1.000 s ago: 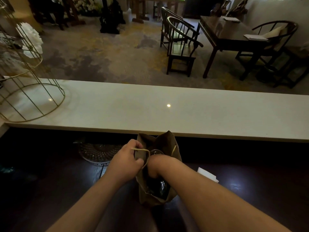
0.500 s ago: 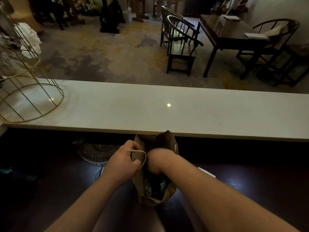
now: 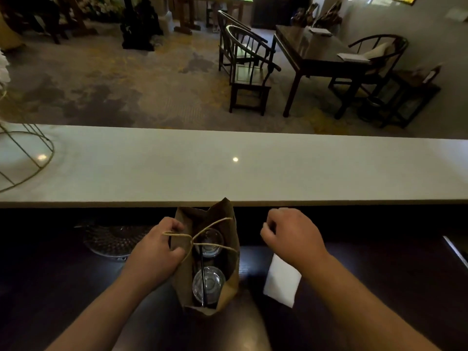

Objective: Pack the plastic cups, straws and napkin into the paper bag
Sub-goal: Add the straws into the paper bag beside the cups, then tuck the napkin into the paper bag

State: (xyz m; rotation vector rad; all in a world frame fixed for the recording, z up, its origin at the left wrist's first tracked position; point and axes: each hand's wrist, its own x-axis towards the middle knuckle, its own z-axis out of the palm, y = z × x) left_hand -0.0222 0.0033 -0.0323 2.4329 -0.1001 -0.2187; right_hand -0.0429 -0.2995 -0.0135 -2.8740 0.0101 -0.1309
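Observation:
A brown paper bag [image 3: 228,290] stands open on the dark counter in front of me. Two clear plastic cups sit inside it, one near [image 3: 208,285] and one farther back [image 3: 210,243], with a black straw [image 3: 203,274] standing between them. My left hand [image 3: 155,252] grips the bag's left rim and its twine handle. My right hand [image 3: 291,236] hovers to the right of the bag, fingers curled, holding nothing that I can see. A white napkin [image 3: 281,282] lies flat on the counter just below that hand.
A raised white ledge [image 3: 253,168] runs across behind the bag. A patterned glass dish [image 3: 111,239] sits on the dark counter to the left. A gold wire stand [image 3: 22,153] is on the ledge's left end. Chairs and a dark table stand beyond.
My right hand has come out of the bag and moved right, above the napkin. The cups and straw inside are now uncovered. My left hand still holds the bag's rim.

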